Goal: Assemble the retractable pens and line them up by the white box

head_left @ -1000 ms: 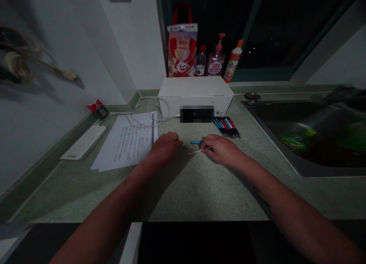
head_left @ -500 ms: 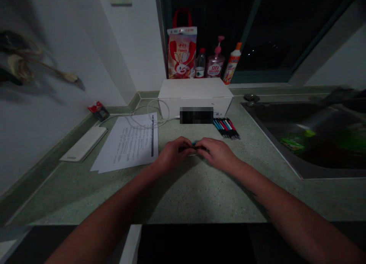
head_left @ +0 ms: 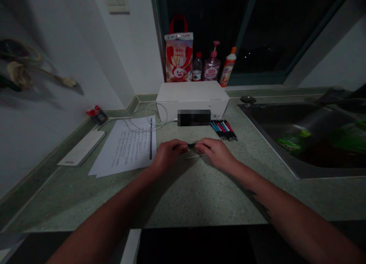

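Observation:
My left hand (head_left: pixel 169 154) and my right hand (head_left: pixel 215 150) meet over the middle of the counter. Their fingertips pinch a small dark pen part (head_left: pixel 191 145) between them, each hand at one end. Just below the fingers a thin pale stick (head_left: pixel 195 156) lies on the counter, its right end close to my right hand. Beyond my right hand several pens (head_left: pixel 223 130) with blue, red and white barrels lie side by side.
A white box (head_left: pixel 193 92) stands at the back, with a blurred-out dark object (head_left: pixel 193 118) before it. Printed sheets (head_left: pixel 130 146), a white cable (head_left: pixel 137 130) and a white power bank (head_left: pixel 82 148) are at left. The sink (head_left: pixel 300 168) is at right.
My hands have drawn slightly apart, so the dark part between them and the pale stick below show more. The whole view has shifted slightly.

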`<state>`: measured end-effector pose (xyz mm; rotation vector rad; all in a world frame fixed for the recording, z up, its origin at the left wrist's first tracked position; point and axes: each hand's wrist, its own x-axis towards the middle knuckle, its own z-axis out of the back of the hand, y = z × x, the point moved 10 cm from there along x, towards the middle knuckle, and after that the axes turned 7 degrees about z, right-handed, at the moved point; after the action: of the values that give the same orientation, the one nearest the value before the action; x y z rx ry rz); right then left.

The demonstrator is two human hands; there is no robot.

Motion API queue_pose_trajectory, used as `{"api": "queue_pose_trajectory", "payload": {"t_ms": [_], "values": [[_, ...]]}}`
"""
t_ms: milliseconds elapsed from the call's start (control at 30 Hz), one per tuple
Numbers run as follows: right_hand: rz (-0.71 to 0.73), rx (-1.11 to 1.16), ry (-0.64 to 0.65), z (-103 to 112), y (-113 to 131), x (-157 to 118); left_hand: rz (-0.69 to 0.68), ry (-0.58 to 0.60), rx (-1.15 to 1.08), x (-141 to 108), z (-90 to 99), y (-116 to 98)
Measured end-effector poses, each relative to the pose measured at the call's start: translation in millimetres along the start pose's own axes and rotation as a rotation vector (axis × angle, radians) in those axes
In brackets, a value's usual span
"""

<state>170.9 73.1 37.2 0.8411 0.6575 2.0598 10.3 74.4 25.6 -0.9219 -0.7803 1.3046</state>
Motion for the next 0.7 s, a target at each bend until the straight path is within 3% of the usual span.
{"api": "queue_pose_trajectory", "payload": {"t_ms": [133,267,433,567,700], "values": [[0.018,-0.033,-0.079,8,4,-1,0.048,0.017,-0.008,2,-3.0,5],[-0.084,-0.036,-0.038,4,-5,-2,0.013,0.014,0.011,3,-3.7,6],[-0.035,-0.014,-0.078,6,0,-2,0.007,0.009,0.036,3,-3.8,7],[-0.043,-0.001,-0.003,-4,-1,-2,-0.009,0.025,0.052,1,-6.4,3],[-0.017,-0.016,-0.044,-2,2,-1,-0.021,0.035,0.036,-1,-8.7,1]]}}
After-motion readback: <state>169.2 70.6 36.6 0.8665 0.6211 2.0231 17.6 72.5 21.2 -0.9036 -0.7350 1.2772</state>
